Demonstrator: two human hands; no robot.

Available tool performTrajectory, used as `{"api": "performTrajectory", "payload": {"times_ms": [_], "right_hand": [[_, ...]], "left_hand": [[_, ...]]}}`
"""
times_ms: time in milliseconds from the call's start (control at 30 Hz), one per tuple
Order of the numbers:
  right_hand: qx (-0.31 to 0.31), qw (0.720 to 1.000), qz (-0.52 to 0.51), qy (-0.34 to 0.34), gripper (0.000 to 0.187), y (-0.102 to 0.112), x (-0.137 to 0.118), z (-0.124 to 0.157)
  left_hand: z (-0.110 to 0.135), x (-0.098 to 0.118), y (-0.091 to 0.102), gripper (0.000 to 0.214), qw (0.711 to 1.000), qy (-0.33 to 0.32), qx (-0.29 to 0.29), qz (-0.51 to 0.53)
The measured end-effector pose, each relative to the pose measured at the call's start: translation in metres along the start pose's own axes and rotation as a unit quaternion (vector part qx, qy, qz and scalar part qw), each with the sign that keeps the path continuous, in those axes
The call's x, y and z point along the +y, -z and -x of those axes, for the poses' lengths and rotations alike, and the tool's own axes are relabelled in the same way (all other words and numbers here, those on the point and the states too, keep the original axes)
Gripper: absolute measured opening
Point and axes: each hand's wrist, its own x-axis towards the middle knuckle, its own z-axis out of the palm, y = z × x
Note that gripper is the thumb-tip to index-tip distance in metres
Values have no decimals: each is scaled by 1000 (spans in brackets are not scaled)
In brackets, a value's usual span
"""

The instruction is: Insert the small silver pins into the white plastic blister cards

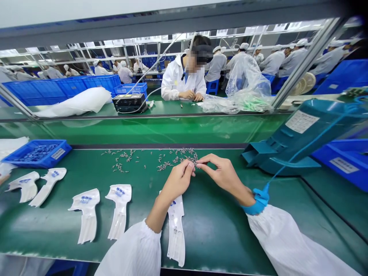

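My left hand (177, 180) is closed in a pinch, thumb against the curled fingers, above a white plastic shell (176, 237). Close beside it my right hand (222, 173) pinches with thumb and forefinger, its tips almost meeting the left hand's. Whatever lies between the fingertips is too small to make out. Both pinches are at the near edge of a scatter of tiny screw-like metal pieces (165, 165). A few similar pieces lie on the shell under my left arm, which hides part of it. A blue wrist strap (257, 202) with a cord is on my right wrist.
More white gun-shaped shells (120, 209) with blue parts lie to the left. A blue bin (61, 152) of small blue parts stands at the back left. On the right are a teal machine (287, 134), a black cable and another blue bin (345, 163). A co-worker (184, 80) sits opposite.
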Motion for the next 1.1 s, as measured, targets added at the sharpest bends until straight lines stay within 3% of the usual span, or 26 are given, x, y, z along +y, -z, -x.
{"api": "performTrajectory", "payload": {"times_ms": [100,167,233,300,367,467,567,633,700,733,800,867,933,1000,1100], "right_hand": [[30,999,37,0,16,20,-10,-3],[79,992,95,-5,17,53,-22,-7],[153,972,175,-19,17,101,-33,-10],[231,936,264,-39,18,158,-37,-15],[259,895,357,-73,23,215,-31,-21],[182,883,415,-124,27,283,-11,-29],[115,894,413,-133,32,305,5,-32],[127,893,415,-115,32,289,5,-28],[148,901,400,-79,26,250,0,-20],[123,918,372,-58,21,223,-3,-15],[-17,958,284,-34,16,160,-5,-6],[-160,963,216,-34,21,96,2,-2],[-197,958,203,-53,28,44,17,-3],[-192,958,204,-66,27,13,34,-9],[-180,959,205,-79,17,3,52,-16]], "left_hand": [[0,2,1,46,1000,6,13,17],[0,4,5,48,999,7,40,19],[0,6,9,46,997,7,71,19],[0,10,14,43,995,1,94,23],[4,15,17,41,994,-11,103,21],[22,25,22,36,994,-20,106,-15],[54,30,26,32,991,-45,102,-70],[79,27,29,29,987,-65,103,-102],[104,19,30,25,983,-72,109,-127],[115,14,29,23,982,-76,107,-134],[133,4,26,19,980,-91,102,-143],[145,-3,22,18,978,-111,103,-145],[151,-6,20,16,977,-119,100,-149],[152,-5,21,15,979,-116,69,-153],[150,0,25,16,983,-97,21,-156]]}}
